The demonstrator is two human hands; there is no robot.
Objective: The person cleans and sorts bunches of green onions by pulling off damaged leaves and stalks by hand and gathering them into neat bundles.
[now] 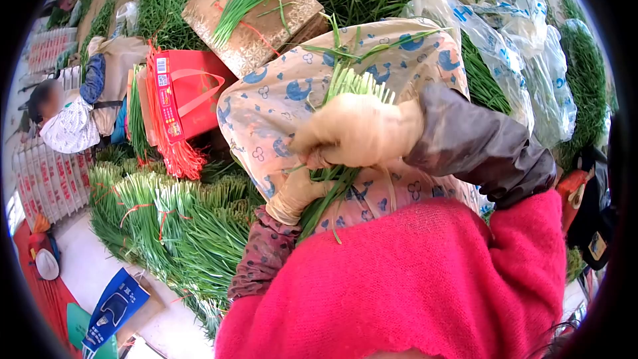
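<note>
A bundle of green stalks point(352, 86) with pale cut ends lies across my lap on a whale-patterned apron point(279, 93). My gloved left hand point(297, 196) is closed round the lower, leafy part of the bundle. Over its upper part is my gloved right hand point(362, 129), blurred by motion, its fingers curled round the stalks. The two hands nearly meet at the fingertips. Loose green blades lie on the apron above the bundle's cut ends.
A box point(199, 13) with loose stalks stands ahead, beside a red bag point(199, 86) with red ties point(183, 159). Tied bundles point(166, 206) are stacked at left. Plastic bags point(525, 46) and greens are at right. Another person point(66, 119) sits at far left.
</note>
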